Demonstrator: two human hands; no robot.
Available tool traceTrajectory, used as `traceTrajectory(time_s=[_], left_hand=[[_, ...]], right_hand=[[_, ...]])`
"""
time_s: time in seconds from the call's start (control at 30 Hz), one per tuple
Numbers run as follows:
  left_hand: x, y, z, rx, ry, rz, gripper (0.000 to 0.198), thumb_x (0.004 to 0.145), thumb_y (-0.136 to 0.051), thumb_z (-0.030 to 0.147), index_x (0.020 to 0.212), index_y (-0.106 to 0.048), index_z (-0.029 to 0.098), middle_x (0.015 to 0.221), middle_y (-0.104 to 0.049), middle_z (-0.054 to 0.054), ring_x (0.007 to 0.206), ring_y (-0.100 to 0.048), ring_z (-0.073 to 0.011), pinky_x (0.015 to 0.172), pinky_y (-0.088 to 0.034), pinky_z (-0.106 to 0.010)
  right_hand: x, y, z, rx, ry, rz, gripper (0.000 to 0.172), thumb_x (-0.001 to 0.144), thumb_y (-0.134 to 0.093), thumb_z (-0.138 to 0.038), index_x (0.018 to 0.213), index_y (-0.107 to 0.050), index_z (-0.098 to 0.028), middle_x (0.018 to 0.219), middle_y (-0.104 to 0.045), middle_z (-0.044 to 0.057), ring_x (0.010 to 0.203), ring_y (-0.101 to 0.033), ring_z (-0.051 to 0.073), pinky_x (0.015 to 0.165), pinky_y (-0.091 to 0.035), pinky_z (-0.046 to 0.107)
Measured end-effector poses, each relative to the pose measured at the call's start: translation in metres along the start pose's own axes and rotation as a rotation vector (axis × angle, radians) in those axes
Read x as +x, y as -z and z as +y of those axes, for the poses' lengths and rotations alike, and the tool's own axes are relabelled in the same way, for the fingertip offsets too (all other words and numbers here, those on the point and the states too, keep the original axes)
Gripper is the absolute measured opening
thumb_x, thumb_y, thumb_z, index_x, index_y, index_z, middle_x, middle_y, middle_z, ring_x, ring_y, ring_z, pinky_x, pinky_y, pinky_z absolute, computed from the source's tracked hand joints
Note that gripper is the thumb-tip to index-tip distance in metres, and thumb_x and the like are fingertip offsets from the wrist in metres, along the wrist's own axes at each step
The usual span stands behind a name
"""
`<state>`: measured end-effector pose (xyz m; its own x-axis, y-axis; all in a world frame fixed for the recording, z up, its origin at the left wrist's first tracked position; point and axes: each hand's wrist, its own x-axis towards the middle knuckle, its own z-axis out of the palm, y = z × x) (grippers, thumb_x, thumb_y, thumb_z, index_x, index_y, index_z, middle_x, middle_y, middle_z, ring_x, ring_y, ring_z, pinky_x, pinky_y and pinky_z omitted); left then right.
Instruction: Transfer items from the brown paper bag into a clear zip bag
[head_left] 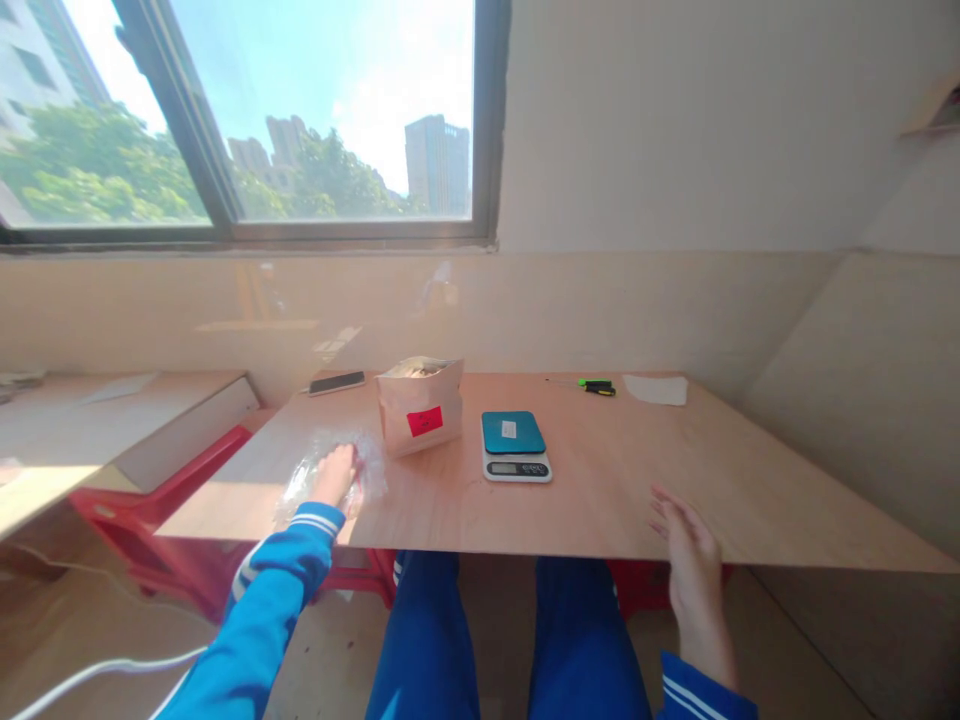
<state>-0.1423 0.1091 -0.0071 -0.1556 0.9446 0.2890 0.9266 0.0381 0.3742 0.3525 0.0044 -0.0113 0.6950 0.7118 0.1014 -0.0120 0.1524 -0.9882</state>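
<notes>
My left hand (337, 474) is closed on clear plastic bags (304, 478) at the left front of the table; its fingers are bent down into the crinkled film. Just right of it stands an open-topped paper pouch (396, 418) with a red label (424, 421). A digital kitchen scale (517, 468) with a teal top plate lies flat at the middle, with a small white sticker on the plate. Over the front edge on the right, my right hand (688, 545) hangs with fingers stretched out, holding nothing.
A phone (337, 383) lies at the back left. Green- and yellow-trimmed screwdrivers (598, 388) and a white paper sheet (655, 390) are at the back right. Red plastic chairs (161, 480) stand beside and under the wooden table (600, 510). A wall and window lie behind.
</notes>
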Motion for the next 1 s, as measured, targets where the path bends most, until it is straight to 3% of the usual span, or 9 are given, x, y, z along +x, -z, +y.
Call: traceTrajectory(time_s=[0.1, 0.2, 0.3, 0.53, 0.67, 0.77, 0.9, 0.93, 1.0], left_hand=[[-0.003, 0.004, 0.014, 0.059, -0.036, -0.006, 0.033, 0.088, -0.057, 0.032, 0.117, -0.057, 0.017, 0.123, -0.057, -0.01, 0.108, -0.057, -0.0237, 0.091, -0.048, -0.047], [-0.006, 0.017, 0.028, 0.064, -0.035, 0.058, 0.022, 0.084, -0.062, 0.025, 0.101, -0.065, 0.013, 0.126, -0.055, -0.018, 0.124, -0.044, -0.0372, 0.1, -0.033, -0.061], [-0.005, 0.039, 0.046, 0.011, -0.037, 0.161, 0.03, 0.086, -0.054, 0.021, 0.114, -0.061, 0.013, 0.137, -0.044, -0.021, 0.13, -0.033, -0.0421, 0.101, -0.023, -0.065], [-0.007, 0.093, 0.103, -0.282, -0.073, 0.22, 0.038, 0.097, -0.026, 0.025, 0.123, -0.048, 0.008, 0.124, -0.054, -0.013, 0.094, -0.06, -0.0159, 0.084, -0.045, -0.033], [-0.034, 0.111, 0.134, -0.896, -0.191, -0.163, 0.035, 0.092, -0.041, 0.033, 0.115, -0.056, 0.011, 0.096, -0.066, -0.006, 0.064, -0.057, -0.0092, 0.058, -0.042, -0.022], [-0.064, 0.092, 0.145, -1.112, -0.031, -0.759, 0.03, 0.087, -0.051, 0.035, 0.101, -0.066, 0.013, 0.085, -0.069, -0.008, 0.05, -0.049, -0.0094, 0.044, -0.033, -0.022], [-0.11, 0.012, 0.141, -1.099, 0.551, -1.355, 0.018, 0.076, -0.067, 0.02, 0.091, -0.069, 0.012, 0.076, -0.071, -0.011, 0.044, -0.046, -0.0108, 0.036, -0.024, -0.02], [-0.123, -0.013, 0.138, -1.077, 0.747, -1.385, 0.018, 0.073, -0.07, 0.017, 0.09, -0.069, 0.012, 0.075, -0.071, -0.011, 0.045, -0.046, -0.0112, 0.035, -0.023, -0.02], [-0.147, -0.059, 0.13, -1.046, 0.851, -1.356, 0.021, 0.074, -0.07, 0.02, 0.092, -0.068, 0.01, 0.078, -0.07, -0.012, 0.048, -0.05, -0.0133, 0.035, -0.028, -0.021]], right_hand=[[0.001, 0.003, -0.001, 0.025, -0.009, 0.041, 0.041, 0.067, -0.061, -0.044, 0.096, -0.067, -0.015, 0.113, -0.066, 0.01, 0.104, -0.058, 0.026, 0.078, -0.05, 0.036], [0.0, 0.004, -0.002, 0.042, -0.018, 0.052, 0.038, 0.066, -0.062, -0.042, 0.093, -0.067, -0.015, 0.108, -0.067, 0.01, 0.097, -0.061, 0.023, 0.072, -0.05, 0.033], [-0.002, 0.004, -0.005, 0.049, -0.019, 0.057, 0.036, 0.066, -0.062, -0.04, 0.091, -0.066, -0.014, 0.105, -0.067, 0.009, 0.089, -0.062, 0.02, 0.068, -0.05, 0.03], [-0.01, 0.004, -0.019, 0.124, 0.034, 0.108, 0.032, 0.066, -0.062, -0.037, 0.09, -0.062, -0.016, 0.093, -0.065, 0.004, 0.07, -0.06, 0.013, 0.06, -0.047, 0.026], [-0.01, 0.006, -0.028, 0.145, 0.055, 0.081, 0.031, 0.067, -0.062, -0.04, 0.088, -0.06, -0.017, 0.085, -0.061, 0.001, 0.062, -0.055, 0.011, 0.056, -0.043, 0.025], [-0.013, 0.006, -0.04, 0.252, -0.014, -0.057, 0.028, 0.071, -0.06, -0.044, 0.084, -0.06, -0.019, 0.081, -0.06, 0.001, 0.062, -0.054, 0.011, 0.058, -0.044, 0.025], [-0.042, -0.001, -0.046, 0.319, -0.288, -0.549, 0.03, 0.076, -0.058, -0.049, 0.077, -0.062, -0.02, 0.072, -0.061, 0.002, 0.061, -0.055, 0.015, 0.056, -0.045, 0.029], [-0.054, -0.004, -0.042, 0.274, -0.393, -0.727, 0.032, 0.075, -0.058, -0.051, 0.076, -0.062, -0.019, 0.07, -0.062, 0.003, 0.058, -0.055, 0.016, 0.055, -0.045, 0.03], [-0.079, -0.009, -0.023, 0.119, -0.64, -1.088, 0.036, 0.076, -0.06, -0.053, 0.075, -0.064, -0.017, 0.068, -0.064, 0.005, 0.055, -0.056, 0.017, 0.053, -0.044, 0.031]])
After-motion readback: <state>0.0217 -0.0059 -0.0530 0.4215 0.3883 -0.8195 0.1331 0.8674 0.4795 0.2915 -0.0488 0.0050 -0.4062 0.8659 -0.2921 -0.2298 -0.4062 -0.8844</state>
